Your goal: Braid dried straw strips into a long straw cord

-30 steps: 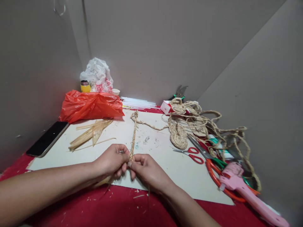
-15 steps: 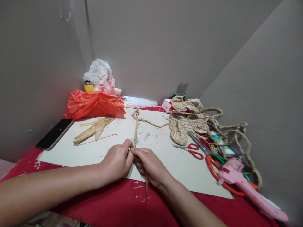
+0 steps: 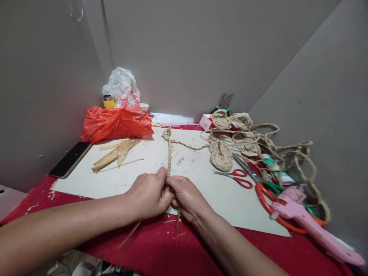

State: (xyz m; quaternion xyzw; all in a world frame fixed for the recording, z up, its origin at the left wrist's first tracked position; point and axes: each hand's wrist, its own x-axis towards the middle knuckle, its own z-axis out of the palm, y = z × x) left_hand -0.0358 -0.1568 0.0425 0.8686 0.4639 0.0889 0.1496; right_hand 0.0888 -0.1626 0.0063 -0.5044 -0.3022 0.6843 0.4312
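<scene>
My left hand [image 3: 149, 193] and my right hand [image 3: 188, 197] meet near the front edge of a white board [image 3: 235, 214], both with fingers pinched closed. Between them they grip the near end of a twisted straw cord [image 3: 169, 155], which runs straight away from me to a knotted loop. From the loop a thinner cord [image 3: 189, 146] goes right to a coiled straw piece [image 3: 220, 156]. Loose strand ends [image 3: 130, 234] hang below my hands over the red cloth. Fingertips hide the exact point of grip.
Left lie dry straw strips [image 3: 116, 155], a phone [image 3: 70, 159] and a red plastic bag [image 3: 116, 124]. White sticks [image 3: 172, 119] lie at the back. On the right are small scissors [image 3: 238, 178], large shears [image 3: 266, 205], a pink glue gun [image 3: 316, 226] and tangled straw cord [image 3: 313, 172].
The view has shifted slightly, so most things sit a little higher and farther right. My hands have drawn closer together on the cord. A strand end now shows below my left hand.
</scene>
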